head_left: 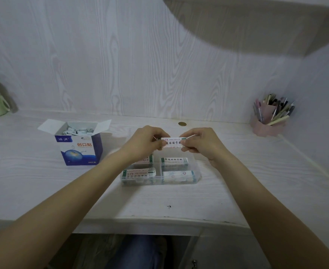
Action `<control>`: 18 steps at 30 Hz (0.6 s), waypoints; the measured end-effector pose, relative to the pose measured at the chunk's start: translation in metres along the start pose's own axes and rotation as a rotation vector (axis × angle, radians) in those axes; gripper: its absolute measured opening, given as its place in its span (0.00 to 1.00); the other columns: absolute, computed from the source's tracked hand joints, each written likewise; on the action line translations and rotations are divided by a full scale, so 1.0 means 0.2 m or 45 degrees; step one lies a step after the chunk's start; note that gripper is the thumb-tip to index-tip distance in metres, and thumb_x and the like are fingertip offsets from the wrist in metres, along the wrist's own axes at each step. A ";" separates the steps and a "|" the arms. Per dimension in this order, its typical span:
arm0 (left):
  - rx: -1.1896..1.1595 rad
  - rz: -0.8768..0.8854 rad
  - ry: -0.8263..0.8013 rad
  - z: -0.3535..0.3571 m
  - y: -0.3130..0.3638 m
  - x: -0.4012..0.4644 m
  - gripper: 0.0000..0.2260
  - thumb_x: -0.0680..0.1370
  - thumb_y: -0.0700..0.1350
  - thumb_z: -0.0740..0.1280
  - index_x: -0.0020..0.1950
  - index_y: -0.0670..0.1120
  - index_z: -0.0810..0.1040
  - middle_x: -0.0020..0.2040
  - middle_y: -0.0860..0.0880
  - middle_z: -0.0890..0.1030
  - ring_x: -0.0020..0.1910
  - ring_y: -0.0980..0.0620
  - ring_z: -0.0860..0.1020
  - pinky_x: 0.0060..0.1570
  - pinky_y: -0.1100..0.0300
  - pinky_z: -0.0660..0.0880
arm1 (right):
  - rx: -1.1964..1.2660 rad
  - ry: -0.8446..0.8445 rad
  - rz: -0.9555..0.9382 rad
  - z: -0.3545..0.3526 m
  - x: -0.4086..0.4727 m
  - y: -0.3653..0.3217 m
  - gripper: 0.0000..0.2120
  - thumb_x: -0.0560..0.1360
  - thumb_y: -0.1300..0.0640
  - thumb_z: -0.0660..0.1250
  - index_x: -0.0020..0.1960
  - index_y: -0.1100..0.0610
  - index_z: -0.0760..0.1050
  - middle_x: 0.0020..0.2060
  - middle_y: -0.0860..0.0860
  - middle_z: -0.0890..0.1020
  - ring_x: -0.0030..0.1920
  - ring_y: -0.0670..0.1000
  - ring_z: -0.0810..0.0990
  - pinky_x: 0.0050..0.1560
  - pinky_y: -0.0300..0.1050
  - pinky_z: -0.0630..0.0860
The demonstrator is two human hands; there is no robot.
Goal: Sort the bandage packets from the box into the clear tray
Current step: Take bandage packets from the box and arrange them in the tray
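While we hold the bandage packet (173, 142) level between both hands just above the far side of the clear tray (198, 176), the step to get right is the lowering. Our left hand (147, 141) pinches the packet's left end and our right hand (199, 141) pinches its right end, so it hangs in the air with its printed face toward us. Four compartments of the tray already show packets, lying flat and lengthwise; the rows beneath our hands are hidden, so we cannot tell which slot is free. We should keep the packet parallel to the dividers, bring it straight down into an open slot, and let go with both ends at once so it settles flat rather than tipping onto a neighbour. The box (81, 145) stands open on the surface (179, 202) to the left, well apart from the tray, with more packets showing inside.
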State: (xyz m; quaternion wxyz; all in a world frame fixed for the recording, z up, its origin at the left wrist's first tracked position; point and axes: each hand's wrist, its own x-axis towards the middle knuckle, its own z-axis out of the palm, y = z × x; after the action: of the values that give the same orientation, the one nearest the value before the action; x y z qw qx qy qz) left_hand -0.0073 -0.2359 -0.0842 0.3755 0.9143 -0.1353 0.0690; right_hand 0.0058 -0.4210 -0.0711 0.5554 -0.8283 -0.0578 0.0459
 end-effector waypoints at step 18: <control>0.304 -0.103 -0.159 0.12 -0.04 0.07 0.08 0.77 0.44 0.68 0.52 0.44 0.83 0.48 0.47 0.83 0.43 0.52 0.78 0.47 0.61 0.73 | -0.559 0.086 -0.009 0.03 0.07 0.16 0.03 0.69 0.59 0.75 0.40 0.59 0.82 0.31 0.48 0.79 0.32 0.44 0.75 0.34 0.38 0.72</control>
State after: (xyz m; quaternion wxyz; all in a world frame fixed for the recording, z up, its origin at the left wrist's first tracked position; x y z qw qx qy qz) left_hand 0.0091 -0.2495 -0.1040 0.2573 0.9597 -0.1125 0.0124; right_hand 0.0197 -0.4245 -0.1033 0.3635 -0.9302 -0.0506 0.0027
